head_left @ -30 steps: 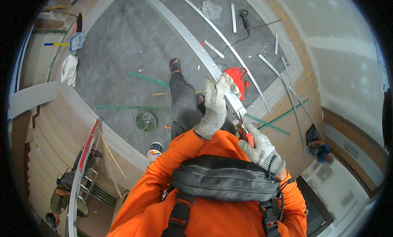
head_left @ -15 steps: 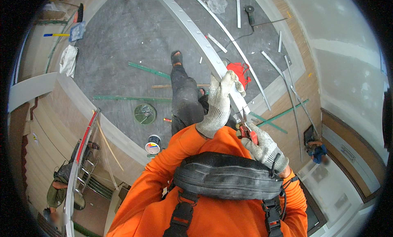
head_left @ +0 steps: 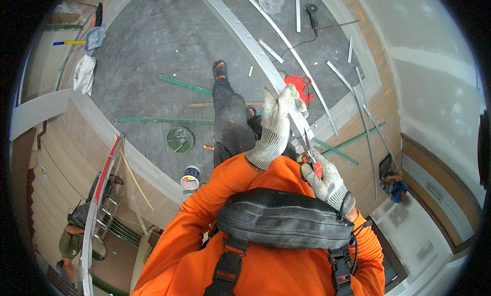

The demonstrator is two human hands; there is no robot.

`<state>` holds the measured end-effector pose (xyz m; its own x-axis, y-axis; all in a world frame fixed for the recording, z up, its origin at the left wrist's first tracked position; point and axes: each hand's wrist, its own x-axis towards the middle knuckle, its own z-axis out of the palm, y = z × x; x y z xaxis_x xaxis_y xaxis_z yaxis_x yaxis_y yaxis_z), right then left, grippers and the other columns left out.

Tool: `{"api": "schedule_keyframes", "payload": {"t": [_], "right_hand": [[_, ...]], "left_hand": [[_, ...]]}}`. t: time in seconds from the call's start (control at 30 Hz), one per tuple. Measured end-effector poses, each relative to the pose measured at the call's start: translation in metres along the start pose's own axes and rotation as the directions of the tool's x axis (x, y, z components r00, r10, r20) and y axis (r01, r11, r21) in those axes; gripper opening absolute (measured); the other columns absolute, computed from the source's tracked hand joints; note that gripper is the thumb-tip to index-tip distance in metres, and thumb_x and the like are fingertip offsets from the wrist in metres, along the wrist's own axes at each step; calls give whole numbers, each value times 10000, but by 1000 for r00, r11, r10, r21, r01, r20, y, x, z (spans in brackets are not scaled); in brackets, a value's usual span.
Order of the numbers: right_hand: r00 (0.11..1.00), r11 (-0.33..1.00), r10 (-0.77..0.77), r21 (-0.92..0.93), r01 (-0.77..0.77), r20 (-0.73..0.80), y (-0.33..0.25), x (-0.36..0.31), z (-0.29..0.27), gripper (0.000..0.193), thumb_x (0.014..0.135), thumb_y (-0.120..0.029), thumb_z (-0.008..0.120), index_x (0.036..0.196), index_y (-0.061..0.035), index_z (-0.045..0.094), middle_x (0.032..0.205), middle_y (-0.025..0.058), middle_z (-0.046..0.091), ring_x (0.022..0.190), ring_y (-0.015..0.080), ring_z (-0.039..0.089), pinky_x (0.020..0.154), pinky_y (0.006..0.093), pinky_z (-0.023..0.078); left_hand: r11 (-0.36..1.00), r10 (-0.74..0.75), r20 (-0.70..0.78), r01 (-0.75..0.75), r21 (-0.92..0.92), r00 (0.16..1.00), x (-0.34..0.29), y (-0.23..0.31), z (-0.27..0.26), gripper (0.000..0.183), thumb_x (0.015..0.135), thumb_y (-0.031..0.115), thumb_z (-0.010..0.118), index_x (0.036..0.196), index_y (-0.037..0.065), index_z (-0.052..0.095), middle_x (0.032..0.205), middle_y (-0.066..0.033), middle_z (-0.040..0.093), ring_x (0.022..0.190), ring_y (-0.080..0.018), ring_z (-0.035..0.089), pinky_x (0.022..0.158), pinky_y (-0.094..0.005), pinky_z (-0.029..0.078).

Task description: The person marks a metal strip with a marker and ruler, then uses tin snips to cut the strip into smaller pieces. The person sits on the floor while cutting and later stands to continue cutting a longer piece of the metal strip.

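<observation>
Rail [head_left: 246,40] is right in front of me, near end just ahead of my belly, the rest curving up and to the left until it leaves the view. Left hand [head_left: 279,109] is wrapped round it a bit short of that near end. Right hand [head_left: 330,181] is curled on the red grips of the snips [head_left: 317,169], blades pointing away from me and right at the rail's end. Can't tell if they're round the metal, touching it or just over it, so don't quote me on that.

Step in hand, as I read it: bringing the snips to the end of the rail while the left steadies it. I'd say the next move calls for a still rail, blades lined up square, and left fingers kept well back from them.

Just past my left hand a red bag [head_left: 300,87] sits on the floor, with a white strip [head_left: 292,53] curving by on its far side. Grinder [head_left: 313,19] is lying farther out, beyond that strip. Off to my left there's a green bucket [head_left: 180,140] and, nearer me, a paint tub [head_left: 191,178]. One co-worker [head_left: 74,239] is way down at the lower left, well apart from all this.
</observation>
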<state>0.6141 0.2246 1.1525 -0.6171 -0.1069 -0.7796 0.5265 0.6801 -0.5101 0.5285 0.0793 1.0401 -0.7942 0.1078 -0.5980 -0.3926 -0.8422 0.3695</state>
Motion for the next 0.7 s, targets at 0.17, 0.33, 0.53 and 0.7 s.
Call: {"api": "schedule_keyframes", "payload": {"t": [0.17,0.33,0.53,0.7], "right_hand": [[1000,1000,11,4,-11,-20,0,-2,2,307,1023,-266,624,1234,-45,653,1003,280,711,1010,470,701,836,462,561],[999,1000,23,-20,-23,-34,2,-2,2,302,1020,-262,630,1230,-45,650,1014,288,708,1010,482,692,831,472,560],[996,998,-66,-22,65,-52,7,-3,3,291,1008,-260,647,1214,-55,651,1028,285,703,1018,484,687,834,481,558],[999,998,47,-44,-47,4,2,1,1,295,1007,-266,653,1211,-53,653,1065,282,701,1047,489,676,860,488,553]], "left_hand": [[1000,6,-18,-6,7,1000,-1,-1,0,141,1078,172,566,1100,50,500,931,-49,564,735,-155,606,663,-361,570],[999,-20,2,20,43,1000,0,0,-2,151,1074,183,571,1098,50,502,915,-58,576,716,-161,612,655,-362,570],[1000,-16,3,15,13,1000,0,-3,-4,326,1068,229,597,1256,61,391,887,-88,588,707,-163,635,629,-357,565],[995,-6,-38,10,97,999,0,-4,-5,323,1057,236,607,1233,49,413,828,-81,599,657,-157,630,591,-340,557]]}}
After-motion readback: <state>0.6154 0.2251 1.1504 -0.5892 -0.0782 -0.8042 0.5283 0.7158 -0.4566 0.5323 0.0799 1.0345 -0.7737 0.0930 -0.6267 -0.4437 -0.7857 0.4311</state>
